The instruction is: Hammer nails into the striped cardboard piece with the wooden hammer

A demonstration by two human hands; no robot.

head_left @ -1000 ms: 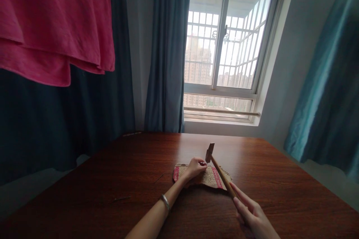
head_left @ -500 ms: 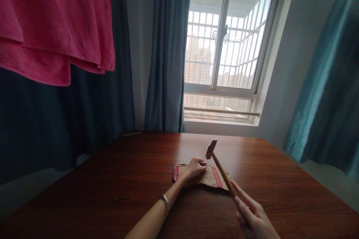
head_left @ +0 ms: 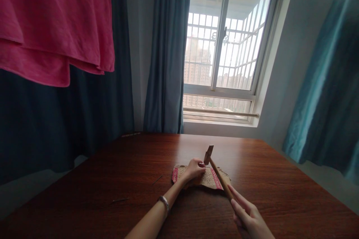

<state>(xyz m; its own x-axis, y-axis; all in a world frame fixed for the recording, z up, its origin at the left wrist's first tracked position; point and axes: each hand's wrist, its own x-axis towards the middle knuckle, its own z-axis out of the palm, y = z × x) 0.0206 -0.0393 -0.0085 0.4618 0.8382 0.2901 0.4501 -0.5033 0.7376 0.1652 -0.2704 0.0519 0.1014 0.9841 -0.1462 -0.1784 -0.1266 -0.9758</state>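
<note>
A small hammer [head_left: 215, 168] with a wooden handle is held in my right hand [head_left: 248, 218], its head raised just above the fingertips of my left hand [head_left: 194, 168]. My left hand rests on a tan piece of perforated material with red stripes [head_left: 209, 178] lying on the wooden table [head_left: 112, 179]. The fingers of that hand are pinched together over the piece; whatever they pinch is too small to make out. A bracelet sits on my left wrist.
Two thin dark sticks [head_left: 157, 179] [head_left: 119, 201] lie on the table to the left. Blue curtains [head_left: 165, 52] flank a barred window [head_left: 224, 44] behind the table. A pink cloth [head_left: 56, 22] hangs at the upper left.
The hammer head has come down slightly and closer to my left fingertips. My left hand stays on the perforated piece.
</note>
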